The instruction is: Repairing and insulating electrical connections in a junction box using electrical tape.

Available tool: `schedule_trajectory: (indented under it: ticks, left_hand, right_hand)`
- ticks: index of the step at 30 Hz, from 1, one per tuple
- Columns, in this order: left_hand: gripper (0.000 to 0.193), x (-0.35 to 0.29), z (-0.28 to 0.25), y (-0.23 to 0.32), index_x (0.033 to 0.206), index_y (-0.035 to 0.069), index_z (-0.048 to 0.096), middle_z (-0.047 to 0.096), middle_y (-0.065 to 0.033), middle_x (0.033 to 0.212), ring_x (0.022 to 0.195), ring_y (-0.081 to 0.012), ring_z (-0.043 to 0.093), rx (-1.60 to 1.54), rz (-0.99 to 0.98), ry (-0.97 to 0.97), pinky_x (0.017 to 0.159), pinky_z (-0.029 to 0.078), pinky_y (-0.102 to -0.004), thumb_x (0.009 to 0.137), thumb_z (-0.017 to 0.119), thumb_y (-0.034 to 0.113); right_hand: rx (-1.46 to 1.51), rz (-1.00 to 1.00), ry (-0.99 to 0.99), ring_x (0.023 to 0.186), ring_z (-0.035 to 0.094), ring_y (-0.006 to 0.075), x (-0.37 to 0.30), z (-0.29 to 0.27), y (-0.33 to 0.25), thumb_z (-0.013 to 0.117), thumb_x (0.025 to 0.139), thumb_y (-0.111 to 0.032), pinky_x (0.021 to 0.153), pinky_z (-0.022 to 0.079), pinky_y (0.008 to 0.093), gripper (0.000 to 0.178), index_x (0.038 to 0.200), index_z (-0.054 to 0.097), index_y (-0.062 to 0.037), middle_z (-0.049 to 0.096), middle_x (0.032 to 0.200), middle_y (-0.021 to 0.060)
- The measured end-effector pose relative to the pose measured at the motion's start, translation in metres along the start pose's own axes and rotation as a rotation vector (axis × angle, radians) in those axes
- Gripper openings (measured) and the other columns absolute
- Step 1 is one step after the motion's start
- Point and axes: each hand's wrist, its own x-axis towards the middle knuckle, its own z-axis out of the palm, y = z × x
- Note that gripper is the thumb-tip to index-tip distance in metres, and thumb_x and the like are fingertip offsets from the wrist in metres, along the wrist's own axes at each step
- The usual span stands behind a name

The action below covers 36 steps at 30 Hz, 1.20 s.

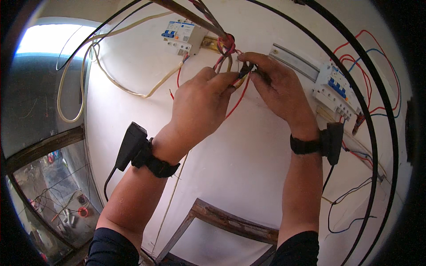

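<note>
Both my hands are raised to a bundle of wires that comes down from a brown pipe at the top of the wall. My left hand pinches the wires between thumb and fingers. Close to its fingertips, a black piece, perhaps insulating tape, sits on the wires. My right hand has thumb and forefinger closed at the other side of this black piece. A red wire hangs below the fingers. The exact wire ends are hidden by my fingers.
Blue-switched circuit breakers sit on the wall at upper left, others at right beside a metal rail. Thick black cables arc down the right side. A cream cable loops left. A wooden frame stands below.
</note>
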Motion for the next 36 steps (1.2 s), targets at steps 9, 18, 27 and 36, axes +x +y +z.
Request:
schedule_trajectory:
  ticks: [9, 18, 27, 36]
  left_hand:
    - [0.023, -0.001, 0.0, 0.0, 0.114, 0.01, 0.074, 0.068, -0.0151, 0.093, 0.077, -0.0337, 0.069, 0.013, -0.041, 0.021, 0.067, 0.055, -0.0416, 0.092, 0.07, 0.006]
    - [0.019, 0.0, 0.011, 0.001, 0.111, 0.011, 0.075, 0.067, -0.0148, 0.089, 0.076, -0.0345, 0.069, -0.003, -0.008, 0.085, 0.064, 0.055, -0.0418, 0.093, 0.07, 0.008]
    - [0.018, -0.003, 0.011, 0.003, 0.11, 0.01, 0.074, 0.067, -0.0153, 0.09, 0.076, -0.0354, 0.069, 0.043, -0.004, 0.089, 0.065, 0.055, -0.0436, 0.092, 0.07, 0.006]
    - [0.02, -0.001, 0.002, 0.004, 0.11, 0.007, 0.074, 0.067, -0.016, 0.091, 0.077, -0.0348, 0.069, 0.008, -0.02, 0.042, 0.066, 0.055, -0.0425, 0.091, 0.069, 0.003]
  right_hand:
    - [-0.123, 0.066, 0.024, 0.088, 0.069, 0.041, -0.006, 0.008, 0.004, 0.061, 0.1, -0.023, 0.075, 0.054, 0.0468, 0.019, 0.103, 0.066, -0.0043, 0.068, 0.094, 0.0204]
    - [0.021, 0.053, 0.063, 0.066, 0.055, 0.0218, -0.023, 0.01, -0.012, 0.065, 0.094, -0.007, 0.062, 0.045, 0.0355, 0.009, 0.09, 0.062, -0.0001, 0.057, 0.075, 0.0094]
    - [-0.164, -0.21, 0.256, 0.063, 0.056, 0.0227, 0.001, -0.005, -0.029, 0.067, 0.094, -0.009, 0.059, 0.045, 0.0357, 0.011, 0.088, 0.062, -0.0008, 0.059, 0.075, 0.0103]
    - [-0.296, -0.037, 0.371, 0.071, 0.063, 0.032, 0.018, 0.0, 0.011, 0.064, 0.094, -0.019, 0.067, 0.049, 0.0399, 0.023, 0.084, 0.063, 0.0018, 0.064, 0.077, 0.0175]
